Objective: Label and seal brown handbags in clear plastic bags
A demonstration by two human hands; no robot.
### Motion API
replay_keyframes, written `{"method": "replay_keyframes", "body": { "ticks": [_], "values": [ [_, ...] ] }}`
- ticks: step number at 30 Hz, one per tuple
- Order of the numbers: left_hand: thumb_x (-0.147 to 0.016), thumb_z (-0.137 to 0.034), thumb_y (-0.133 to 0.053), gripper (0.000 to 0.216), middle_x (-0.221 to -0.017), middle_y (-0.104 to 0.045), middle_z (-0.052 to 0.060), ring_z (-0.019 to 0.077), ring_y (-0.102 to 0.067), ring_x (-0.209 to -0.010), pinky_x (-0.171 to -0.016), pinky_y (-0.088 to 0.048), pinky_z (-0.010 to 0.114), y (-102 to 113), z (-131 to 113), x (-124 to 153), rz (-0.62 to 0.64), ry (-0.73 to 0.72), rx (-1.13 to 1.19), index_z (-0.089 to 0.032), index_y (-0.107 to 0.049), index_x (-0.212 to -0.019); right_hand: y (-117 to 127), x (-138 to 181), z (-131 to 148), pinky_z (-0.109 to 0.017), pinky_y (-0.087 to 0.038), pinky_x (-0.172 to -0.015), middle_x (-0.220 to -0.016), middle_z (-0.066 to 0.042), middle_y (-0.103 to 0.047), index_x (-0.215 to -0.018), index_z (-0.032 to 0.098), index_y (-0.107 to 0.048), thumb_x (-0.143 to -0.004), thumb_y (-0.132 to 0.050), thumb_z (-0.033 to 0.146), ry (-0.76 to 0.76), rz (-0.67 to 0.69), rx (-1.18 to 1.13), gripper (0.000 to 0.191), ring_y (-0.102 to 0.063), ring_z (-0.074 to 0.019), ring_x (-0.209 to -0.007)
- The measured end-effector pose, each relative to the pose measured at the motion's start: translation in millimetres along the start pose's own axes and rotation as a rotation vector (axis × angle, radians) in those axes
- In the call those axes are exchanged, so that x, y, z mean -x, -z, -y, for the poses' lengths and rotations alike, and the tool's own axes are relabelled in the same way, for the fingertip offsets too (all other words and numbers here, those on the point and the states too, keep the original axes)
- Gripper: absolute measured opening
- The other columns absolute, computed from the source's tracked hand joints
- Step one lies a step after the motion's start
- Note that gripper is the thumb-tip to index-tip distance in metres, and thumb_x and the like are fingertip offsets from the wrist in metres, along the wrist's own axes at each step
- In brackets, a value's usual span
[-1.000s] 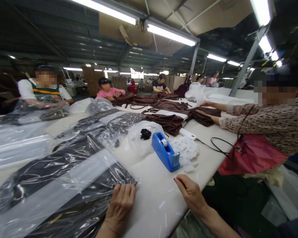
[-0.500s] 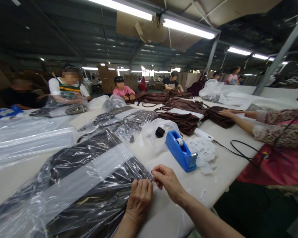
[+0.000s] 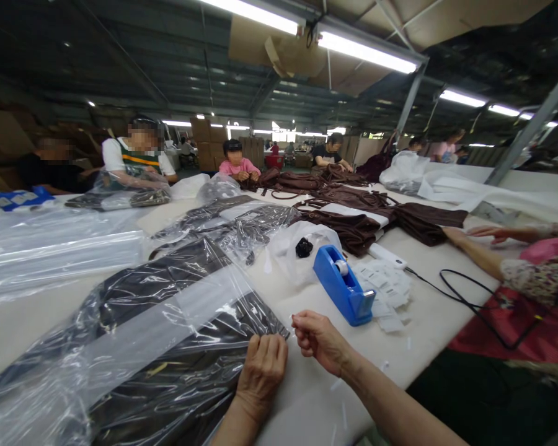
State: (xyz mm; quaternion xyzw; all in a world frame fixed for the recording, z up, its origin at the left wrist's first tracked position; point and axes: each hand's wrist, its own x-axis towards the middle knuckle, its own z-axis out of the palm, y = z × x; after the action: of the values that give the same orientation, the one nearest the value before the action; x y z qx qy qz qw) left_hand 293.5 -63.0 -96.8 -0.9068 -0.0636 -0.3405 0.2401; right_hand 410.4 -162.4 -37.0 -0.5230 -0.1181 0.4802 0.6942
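A clear plastic bag (image 3: 218, 260) lies across the near left of the table, with a dark, folded item inside. A broad white band (image 3: 181, 316) runs over that item, under the film. My left hand (image 3: 263, 371) is closed on the bag's right-hand corner, fingers curled over the film. Just right of the corner, my right hand (image 3: 320, 341) is raised a little in a pinch. Something tiny and pale may be at its fingertips, too small to make out. Beyond it stands a blue tape dispenser (image 3: 341, 285), beside scattered white labels (image 3: 388, 288).
Flat clear plastic bags (image 3: 60, 248) lie at left. A white plastic bag (image 3: 288, 254) with a black bundle sits behind the dispenser. Brown bags (image 3: 430, 220) are spread farther back. A co-worker's arms (image 3: 478, 254) reach in from the right, above a black cable (image 3: 451, 288). Several people work around the table.
My right hand has drawn slightly away from the bag's corner, to the right. My left hand stays on the corner. The co-worker's hands at right have pulled back from the brown bag.
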Motion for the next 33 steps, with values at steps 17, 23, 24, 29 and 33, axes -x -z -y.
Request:
{"method": "replay_keyframes", "body": {
  "ticks": [17, 23, 24, 29, 33],
  "values": [
    [-0.078, -0.013, -0.053, 0.014, -0.069, -0.053, 0.001, 0.0159, -0.049, -0.067, -0.074, -0.041, 0.035, -1.8, -0.2, 0.3, -0.019, 0.007, 0.013, -0.013, -0.056, -0.091, 1.6, 2.2, -47.1, -0.017, -0.018, -0.036, -0.047, 0.007, -0.045, -0.065, 0.017, -0.048, -0.057, -0.062, 0.049, -0.048, -0.183, 0.214, 0.036, -0.034, -0.0042, -0.038],
    [-0.078, -0.011, -0.053, 0.014, -0.072, -0.056, 0.002, 0.0161, -0.050, -0.068, -0.075, -0.042, 0.035, 0.4, -0.1, -0.6, -0.021, -0.004, 0.018, -0.012, -0.057, -0.092, 0.1, -0.5, -52.4, -0.017, -0.016, -0.032, -0.045, 0.007, -0.044, -0.064, 0.019, -0.045, -0.060, -0.060, 0.051, -0.075, -0.249, 0.249, 0.036, -0.032, -0.0040, -0.035],
    [-0.078, -0.011, -0.053, 0.015, -0.072, -0.056, 0.002, 0.0161, -0.050, -0.068, -0.075, -0.042, 0.035, 0.3, -0.3, -0.3, -0.021, -0.005, 0.017, -0.012, -0.057, -0.092, -0.6, -1.4, -52.8, -0.017, -0.015, -0.032, -0.045, 0.007, -0.043, -0.064, 0.019, -0.045, -0.060, -0.061, 0.052, -0.077, -0.256, 0.251, 0.037, -0.031, -0.0040, -0.035],
    [-0.077, -0.010, -0.055, 0.017, -0.074, -0.058, 0.003, 0.0161, -0.051, -0.069, -0.075, -0.042, 0.035, -1.0, -0.6, 0.4, -0.028, -0.007, 0.022, -0.011, -0.057, -0.094, -3.3, -4.9, -56.9, -0.018, -0.013, -0.032, -0.041, 0.009, -0.040, -0.062, 0.020, -0.041, -0.057, -0.065, 0.056, -0.045, -0.296, 0.222, 0.044, -0.028, -0.0037, -0.033],
    [-0.078, -0.010, -0.053, 0.018, -0.074, -0.058, 0.003, 0.0157, -0.051, -0.070, -0.076, -0.042, 0.035, -0.9, -0.6, 1.5, -0.020, -0.010, 0.012, -0.011, -0.057, -0.095, -6.0, -6.5, -55.1, -0.019, -0.013, -0.034, -0.040, 0.010, -0.038, -0.060, 0.020, -0.041, -0.055, -0.066, 0.055, 0.054, -0.322, 0.192, 0.044, -0.026, -0.0030, -0.033]
  ]
}}
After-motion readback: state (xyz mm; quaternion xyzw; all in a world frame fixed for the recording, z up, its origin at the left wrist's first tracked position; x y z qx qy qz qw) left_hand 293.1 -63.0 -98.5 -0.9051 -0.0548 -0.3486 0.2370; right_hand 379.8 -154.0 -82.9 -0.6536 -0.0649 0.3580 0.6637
